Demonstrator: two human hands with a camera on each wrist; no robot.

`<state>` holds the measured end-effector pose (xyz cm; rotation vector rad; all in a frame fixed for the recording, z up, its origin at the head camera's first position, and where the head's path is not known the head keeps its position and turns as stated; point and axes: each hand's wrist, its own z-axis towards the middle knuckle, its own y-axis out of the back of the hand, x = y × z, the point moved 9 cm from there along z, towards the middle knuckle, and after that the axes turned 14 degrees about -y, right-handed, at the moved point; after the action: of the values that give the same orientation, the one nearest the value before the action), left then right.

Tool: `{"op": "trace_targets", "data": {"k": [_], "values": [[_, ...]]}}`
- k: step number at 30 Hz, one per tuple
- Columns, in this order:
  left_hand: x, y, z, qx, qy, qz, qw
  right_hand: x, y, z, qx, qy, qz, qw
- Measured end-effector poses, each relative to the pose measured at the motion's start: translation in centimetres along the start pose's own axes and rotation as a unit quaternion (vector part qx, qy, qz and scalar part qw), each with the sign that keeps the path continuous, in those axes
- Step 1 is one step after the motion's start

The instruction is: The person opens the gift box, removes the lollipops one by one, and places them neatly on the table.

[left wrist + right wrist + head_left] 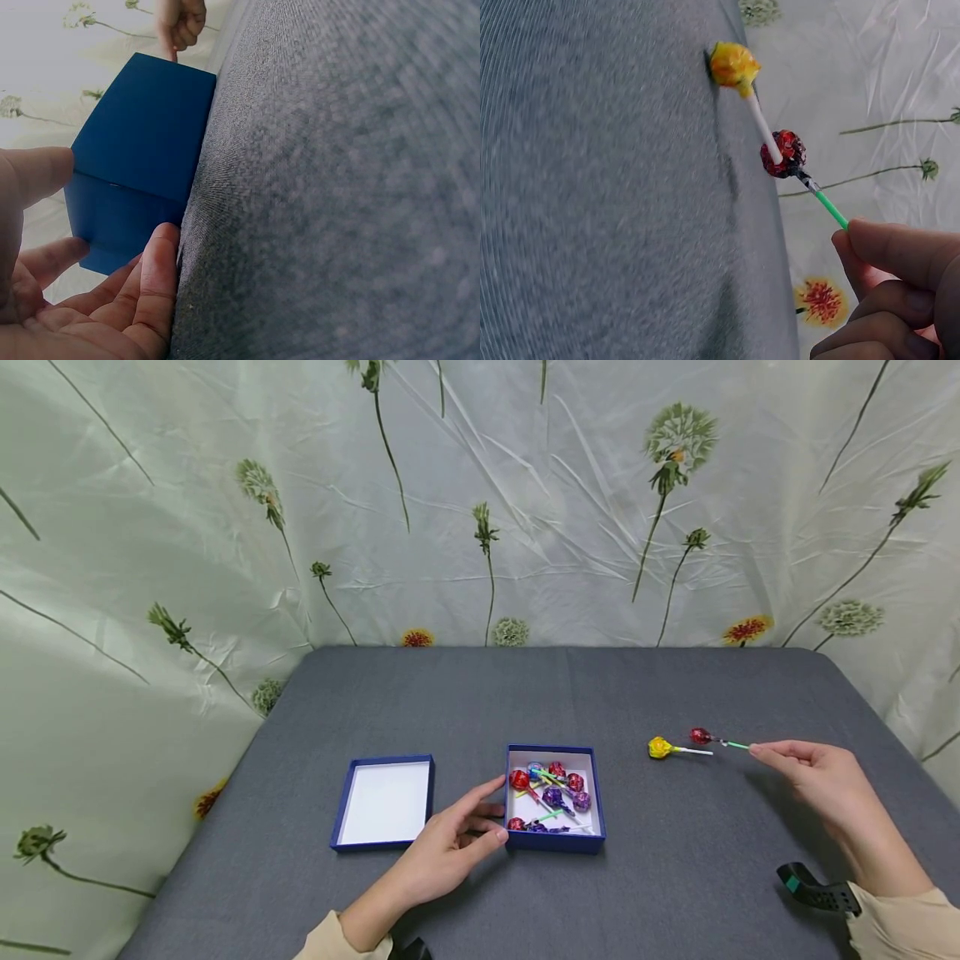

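Observation:
Between thumb and fingertip, my right hand (828, 789) pinches the green stick of a red lollipop (700, 736) at the right of the table. A yellow lollipop (661, 747) with a white stick lies just left of it. My left hand (455, 843) touches the left side of a blue box (556, 842), its thumb at the near corner and its fingers along the wall. Several red, purple and blue wrapped lollipops (552, 796) lie inside that box. In the left wrist view, the fingers (160, 262) rest against the blue outer wall.
Left of the box, a blue-rimmed lid (386, 802) lies with its white inside up. A grey cloth covers the table (465, 693). Behind it hangs a pale curtain (570, 527) with a flower print. A black wrist strap (817, 889) sits by the right sleeve.

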<state>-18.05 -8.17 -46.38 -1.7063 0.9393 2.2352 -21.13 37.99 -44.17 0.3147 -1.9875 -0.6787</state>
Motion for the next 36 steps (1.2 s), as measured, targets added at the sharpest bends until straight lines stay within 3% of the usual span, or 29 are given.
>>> {"op": "trace_targets", "data": {"k": [20, 36], "values": [[0.1, 0.0, 0.0, 0.003, 0.008, -0.002, 1.0000, -2.6, 0.4, 1.9, 0.002, -0.038, -0.064, 0.997], [0.2, 0.0, 0.0, 0.003, 0.008, -0.001, 1.0000, -3.3, 0.2, 1.9, 0.030, -0.059, -0.061, 0.996]]}}
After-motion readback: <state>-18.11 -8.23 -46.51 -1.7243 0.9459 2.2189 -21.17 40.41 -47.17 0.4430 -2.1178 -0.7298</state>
